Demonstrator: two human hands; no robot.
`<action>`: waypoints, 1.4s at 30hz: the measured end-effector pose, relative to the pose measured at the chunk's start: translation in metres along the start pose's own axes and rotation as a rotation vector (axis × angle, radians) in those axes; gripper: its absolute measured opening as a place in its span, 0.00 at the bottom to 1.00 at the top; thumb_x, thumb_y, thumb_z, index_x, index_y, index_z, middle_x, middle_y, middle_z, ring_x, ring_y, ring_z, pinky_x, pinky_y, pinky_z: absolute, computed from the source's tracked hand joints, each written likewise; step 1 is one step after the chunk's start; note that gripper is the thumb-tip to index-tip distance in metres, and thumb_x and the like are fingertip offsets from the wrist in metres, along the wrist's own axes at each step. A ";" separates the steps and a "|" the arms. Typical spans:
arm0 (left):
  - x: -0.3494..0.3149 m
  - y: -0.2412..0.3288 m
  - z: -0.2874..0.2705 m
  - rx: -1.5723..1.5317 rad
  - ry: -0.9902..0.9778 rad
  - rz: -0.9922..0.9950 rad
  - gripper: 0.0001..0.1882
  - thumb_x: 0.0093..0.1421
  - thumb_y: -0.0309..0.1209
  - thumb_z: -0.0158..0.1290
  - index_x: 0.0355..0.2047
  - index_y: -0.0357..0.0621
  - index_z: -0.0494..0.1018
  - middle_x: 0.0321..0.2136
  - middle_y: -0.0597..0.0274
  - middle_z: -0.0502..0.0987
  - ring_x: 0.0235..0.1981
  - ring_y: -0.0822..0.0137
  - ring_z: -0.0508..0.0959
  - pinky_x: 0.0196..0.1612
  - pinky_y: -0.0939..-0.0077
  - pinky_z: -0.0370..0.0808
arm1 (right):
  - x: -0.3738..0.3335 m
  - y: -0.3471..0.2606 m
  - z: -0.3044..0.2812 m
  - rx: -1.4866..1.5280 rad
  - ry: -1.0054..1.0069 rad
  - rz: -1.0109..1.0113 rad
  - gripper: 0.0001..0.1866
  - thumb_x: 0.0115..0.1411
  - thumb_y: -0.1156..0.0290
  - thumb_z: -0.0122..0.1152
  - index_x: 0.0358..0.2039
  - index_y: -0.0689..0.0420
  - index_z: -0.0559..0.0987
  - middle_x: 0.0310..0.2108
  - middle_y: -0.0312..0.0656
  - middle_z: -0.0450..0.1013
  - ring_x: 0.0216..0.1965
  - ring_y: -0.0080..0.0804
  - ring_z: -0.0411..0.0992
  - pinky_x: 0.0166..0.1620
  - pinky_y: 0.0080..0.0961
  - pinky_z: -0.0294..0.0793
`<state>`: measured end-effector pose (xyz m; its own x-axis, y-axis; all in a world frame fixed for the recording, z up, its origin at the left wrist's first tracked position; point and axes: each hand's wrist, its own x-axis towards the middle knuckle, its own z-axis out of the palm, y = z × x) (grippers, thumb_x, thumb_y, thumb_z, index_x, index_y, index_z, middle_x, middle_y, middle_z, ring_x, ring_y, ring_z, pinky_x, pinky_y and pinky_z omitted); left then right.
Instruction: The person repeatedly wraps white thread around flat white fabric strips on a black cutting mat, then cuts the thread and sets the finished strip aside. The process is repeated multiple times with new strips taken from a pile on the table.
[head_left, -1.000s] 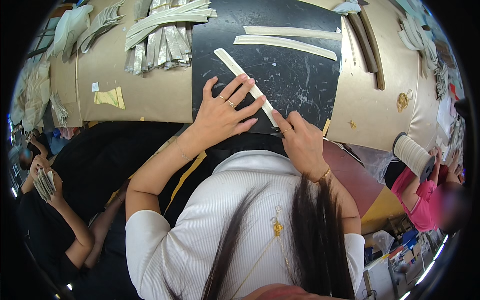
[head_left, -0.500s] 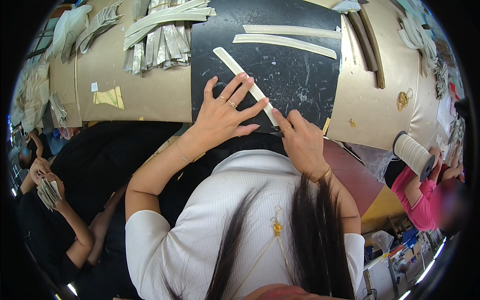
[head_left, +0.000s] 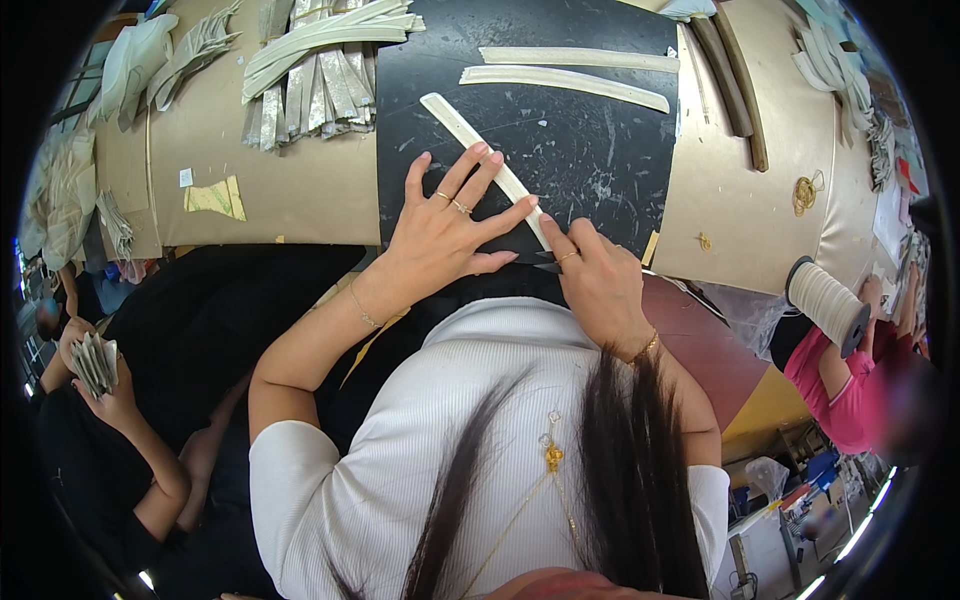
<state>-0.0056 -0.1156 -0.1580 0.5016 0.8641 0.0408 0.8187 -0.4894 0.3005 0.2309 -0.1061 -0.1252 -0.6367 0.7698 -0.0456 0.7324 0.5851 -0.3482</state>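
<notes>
A narrow cream-white strip (head_left: pixel 463 128) lies slantwise on the black cutting board (head_left: pixel 420 190), its far end up and to the left. My left hand (head_left: pixel 437 225) rests on it with fingers spread, the index and middle fingertips pressing on the strip. At its near end, by the board's front edge, my right hand (head_left: pixel 603 275) is closed with the index finger extended along the strip. A small grey pointed tip (head_left: pixel 547 266) shows beside these fingers; the rest of that thing is hidden in the hand. Two more cream strips (head_left: pixel 580 58) (head_left: pixel 565 86) lie at the board's far side.
Bundled pale strips (head_left: pixel 325 80) lie left of the board. A yellowish scrap (head_left: pixel 215 199) is on the tan table cover (head_left: pixel 290 205). Brown strips (head_left: pixel 735 90), rubber bands (head_left: pixel 805 195) and a spool of white tape (head_left: pixel 828 303) are on the right. Co-workers sit on both sides.
My hands and the slanted strip hold nearly the same place; the whole view has shifted slightly. At the left, a co-worker's hand with a bunch of strips has risen a little.
</notes>
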 end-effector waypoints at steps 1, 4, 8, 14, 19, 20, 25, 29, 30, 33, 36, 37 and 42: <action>0.000 0.000 0.000 -0.003 -0.002 -0.002 0.36 0.51 0.57 0.65 0.61 0.76 0.71 0.69 0.51 0.58 0.73 0.54 0.54 0.63 0.31 0.52 | 0.000 0.000 0.001 -0.008 0.002 -0.006 0.25 0.55 0.73 0.60 0.55 0.59 0.78 0.33 0.34 0.64 0.29 0.24 0.73 0.29 0.23 0.74; 0.001 0.002 -0.001 -0.025 -0.001 -0.016 0.36 0.51 0.56 0.66 0.61 0.74 0.72 0.70 0.52 0.58 0.73 0.54 0.55 0.65 0.34 0.50 | -0.001 0.000 0.003 -0.036 0.002 -0.023 0.25 0.55 0.72 0.60 0.56 0.60 0.78 0.34 0.34 0.64 0.28 0.23 0.72 0.28 0.23 0.73; -0.001 0.010 0.002 -0.066 0.084 0.016 0.36 0.52 0.50 0.67 0.61 0.64 0.73 0.68 0.57 0.61 0.71 0.56 0.58 0.66 0.41 0.50 | 0.002 -0.003 0.000 -0.093 0.006 -0.047 0.24 0.56 0.72 0.59 0.55 0.60 0.78 0.33 0.34 0.65 0.28 0.22 0.72 0.28 0.23 0.72; 0.001 0.014 0.003 -0.033 0.053 0.129 0.31 0.56 0.45 0.64 0.58 0.48 0.74 0.59 0.67 0.73 0.66 0.67 0.66 0.64 0.43 0.56 | -0.002 0.004 -0.002 -0.013 -0.003 -0.027 0.24 0.56 0.72 0.59 0.55 0.57 0.78 0.32 0.34 0.65 0.29 0.24 0.73 0.28 0.23 0.73; 0.002 0.019 0.003 -0.005 0.057 0.097 0.29 0.57 0.44 0.63 0.58 0.49 0.75 0.59 0.67 0.73 0.66 0.67 0.66 0.62 0.44 0.57 | -0.027 0.011 -0.010 0.072 -0.057 0.028 0.28 0.54 0.73 0.65 0.58 0.48 0.79 0.32 0.33 0.67 0.25 0.30 0.74 0.29 0.28 0.76; 0.002 0.020 0.004 -0.004 0.052 0.092 0.29 0.57 0.44 0.63 0.58 0.50 0.74 0.59 0.68 0.73 0.66 0.68 0.67 0.63 0.44 0.55 | -0.030 0.011 -0.009 0.084 -0.063 0.028 0.28 0.54 0.74 0.65 0.58 0.48 0.79 0.32 0.33 0.67 0.25 0.30 0.73 0.29 0.28 0.76; 0.000 0.020 0.006 0.007 0.050 0.087 0.30 0.57 0.44 0.63 0.59 0.52 0.74 0.61 0.68 0.72 0.66 0.69 0.67 0.63 0.43 0.52 | -0.034 0.010 -0.012 0.098 -0.058 0.009 0.30 0.52 0.77 0.63 0.59 0.49 0.78 0.31 0.34 0.65 0.24 0.30 0.72 0.28 0.27 0.75; 0.000 0.021 0.007 0.008 0.036 0.093 0.28 0.58 0.45 0.63 0.59 0.58 0.74 0.61 0.67 0.71 0.67 0.67 0.66 0.63 0.42 0.52 | -0.036 0.010 -0.009 0.100 -0.065 0.003 0.30 0.52 0.77 0.60 0.59 0.53 0.77 0.31 0.35 0.64 0.26 0.29 0.72 0.29 0.26 0.75; -0.001 0.021 0.007 0.005 0.030 0.094 0.28 0.58 0.46 0.63 0.59 0.60 0.74 0.61 0.67 0.71 0.68 0.66 0.65 0.63 0.41 0.53 | -0.036 0.010 -0.010 0.092 -0.088 -0.004 0.29 0.54 0.75 0.59 0.59 0.56 0.76 0.32 0.36 0.64 0.28 0.28 0.74 0.29 0.26 0.75; -0.003 0.022 0.010 0.011 0.026 0.104 0.28 0.57 0.47 0.63 0.59 0.67 0.74 0.62 0.66 0.69 0.69 0.65 0.62 0.62 0.40 0.53 | -0.037 0.011 -0.010 0.079 -0.115 -0.007 0.28 0.56 0.73 0.58 0.60 0.59 0.75 0.33 0.37 0.64 0.30 0.27 0.75 0.30 0.26 0.75; -0.003 0.023 0.009 0.018 0.018 0.109 0.29 0.56 0.50 0.64 0.59 0.71 0.74 0.63 0.65 0.67 0.70 0.64 0.61 0.62 0.40 0.53 | -0.036 0.011 -0.010 0.064 -0.131 -0.007 0.28 0.56 0.73 0.58 0.60 0.59 0.75 0.33 0.36 0.64 0.30 0.26 0.75 0.29 0.26 0.74; -0.003 0.023 0.009 0.019 0.014 0.113 0.30 0.55 0.51 0.65 0.59 0.72 0.74 0.64 0.65 0.66 0.70 0.63 0.60 0.61 0.39 0.53 | -0.036 0.011 -0.010 0.057 -0.136 -0.005 0.28 0.56 0.73 0.58 0.60 0.59 0.74 0.33 0.36 0.64 0.30 0.26 0.75 0.29 0.26 0.74; -0.002 0.024 0.007 0.009 0.007 0.135 0.30 0.54 0.53 0.65 0.58 0.74 0.74 0.63 0.62 0.67 0.69 0.61 0.61 0.61 0.40 0.53 | -0.036 0.010 -0.003 0.055 -0.089 0.022 0.31 0.52 0.78 0.60 0.60 0.52 0.76 0.30 0.35 0.64 0.26 0.28 0.72 0.27 0.28 0.75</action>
<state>0.0150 -0.1296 -0.1575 0.6057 0.7909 0.0872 0.7461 -0.6027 0.2832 0.2615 -0.1273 -0.1239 -0.6414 0.7552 -0.1355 0.7334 0.5516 -0.3974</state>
